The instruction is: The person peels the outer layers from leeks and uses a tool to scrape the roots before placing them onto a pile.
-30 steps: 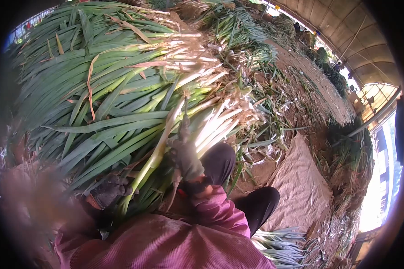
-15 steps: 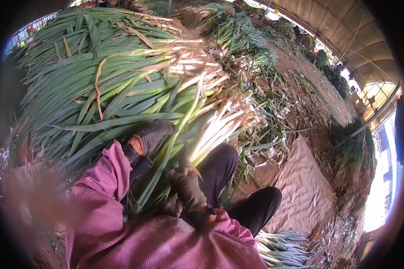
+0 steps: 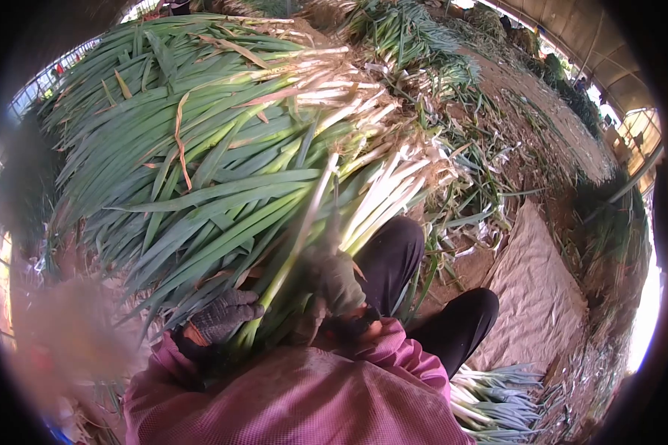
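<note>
My left hand [image 3: 226, 315], in a dark grey glove, is low in front of my body, its fingers closed around the lower green part of a long green onion [image 3: 298, 251]. The white root end of that onion points up and away. Close on its right is my gloved right hand [image 3: 339, 285], closed and blurred, with a thin blurred thing rising from it that I cannot make out. More green onions with pale stems [image 3: 390, 194] lie just beyond my right hand. Whatever is under both palms is hidden.
A large heap of green onions [image 3: 163, 126] spreads ahead and left. My bent knees [image 3: 464, 319] are at the right, beside a brown sheet [image 3: 534, 289]. A smaller onion bunch [image 3: 493, 404] lies at the lower right. Loose leaves and soil cover ground farther off.
My left hand has moved down towards my body, from the heap's edge to the lower part of the onion. The view has shifted, so the heap appears farther right.
</note>
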The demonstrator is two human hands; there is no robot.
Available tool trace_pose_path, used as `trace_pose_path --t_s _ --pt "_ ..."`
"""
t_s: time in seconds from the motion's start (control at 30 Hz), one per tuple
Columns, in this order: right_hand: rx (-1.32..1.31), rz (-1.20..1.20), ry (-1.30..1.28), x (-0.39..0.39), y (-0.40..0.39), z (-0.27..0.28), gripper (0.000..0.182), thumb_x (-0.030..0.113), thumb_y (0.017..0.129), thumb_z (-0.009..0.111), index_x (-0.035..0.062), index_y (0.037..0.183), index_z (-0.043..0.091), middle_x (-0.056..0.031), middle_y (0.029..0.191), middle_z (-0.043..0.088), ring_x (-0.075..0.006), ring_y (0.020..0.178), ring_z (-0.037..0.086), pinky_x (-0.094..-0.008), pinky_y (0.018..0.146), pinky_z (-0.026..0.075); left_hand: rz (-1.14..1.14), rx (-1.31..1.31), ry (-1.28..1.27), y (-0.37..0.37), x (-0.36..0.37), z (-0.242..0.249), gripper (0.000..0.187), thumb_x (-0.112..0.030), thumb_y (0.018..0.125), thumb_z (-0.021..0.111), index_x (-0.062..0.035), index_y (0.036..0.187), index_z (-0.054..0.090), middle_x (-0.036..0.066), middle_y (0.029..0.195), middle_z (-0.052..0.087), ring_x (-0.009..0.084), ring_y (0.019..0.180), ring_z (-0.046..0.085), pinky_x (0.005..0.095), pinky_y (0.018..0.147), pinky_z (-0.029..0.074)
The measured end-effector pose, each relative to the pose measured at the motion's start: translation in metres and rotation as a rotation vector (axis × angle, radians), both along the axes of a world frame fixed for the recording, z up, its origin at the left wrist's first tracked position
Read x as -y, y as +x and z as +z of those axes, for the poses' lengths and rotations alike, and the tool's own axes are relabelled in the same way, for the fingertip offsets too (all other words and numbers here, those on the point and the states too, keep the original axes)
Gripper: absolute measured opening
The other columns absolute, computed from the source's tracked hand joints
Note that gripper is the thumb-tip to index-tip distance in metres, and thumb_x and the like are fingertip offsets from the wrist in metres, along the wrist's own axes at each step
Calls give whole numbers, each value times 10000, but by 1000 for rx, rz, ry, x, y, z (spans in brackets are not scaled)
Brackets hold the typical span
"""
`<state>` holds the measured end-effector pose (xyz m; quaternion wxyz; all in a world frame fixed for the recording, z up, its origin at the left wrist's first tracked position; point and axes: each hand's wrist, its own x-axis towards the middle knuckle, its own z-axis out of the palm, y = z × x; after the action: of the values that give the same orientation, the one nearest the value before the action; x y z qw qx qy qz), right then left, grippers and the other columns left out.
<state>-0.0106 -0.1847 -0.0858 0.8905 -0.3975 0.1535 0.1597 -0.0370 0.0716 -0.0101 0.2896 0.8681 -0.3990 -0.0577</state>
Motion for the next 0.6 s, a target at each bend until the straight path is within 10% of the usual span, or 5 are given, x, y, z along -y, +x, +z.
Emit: trace_pose_path --t_s 0.07,0.1,0.3,0.4,0.6 --pt "-30 -10 -111 0 -6 36 132 183 891 613 67 841 575 -2 665 526 -130 531 512 -255 438 385 73 -312 -2 -8 -5 -8 86 -176 850 655 -148 911 710 67 886 641 282 806 613 392 685 478" --pt "-42 -21 -134 0 -9 42 133 184 883 614 61 845 578 -3 658 524 -127 526 508 -255 439 382 -74 65 -20 -7 -12 -23 87 -172 864 640 -146 917 704 65 868 632 282 779 612 386 671 474" --pt "1 -129 -231 6 -29 73 140 151 844 640 25 900 616 -16 674 564 -110 508 493 -254 451 380 164 -783 -67 -12 23 21 148 -169 880 645 -26 853 615 105 736 556 203 682 526 348 657 435" --pt "-9 -205 -247 13 -34 70 186 138 840 694 6 956 631 -26 700 592 -106 501 496 -259 451 401 39 -811 -71 -7 35 16 205 -179 880 636 11 830 573 113 694 523 190 665 462 343 649 417" --pt "-198 -540 -182 21 -31 51 182 141 844 680 -1 938 617 -43 694 581 -116 494 500 -264 447 413 -213 -68 258 30 64 -13 223 -262 897 586 -43 868 614 120 787 572 285 732 590 403 656 460"
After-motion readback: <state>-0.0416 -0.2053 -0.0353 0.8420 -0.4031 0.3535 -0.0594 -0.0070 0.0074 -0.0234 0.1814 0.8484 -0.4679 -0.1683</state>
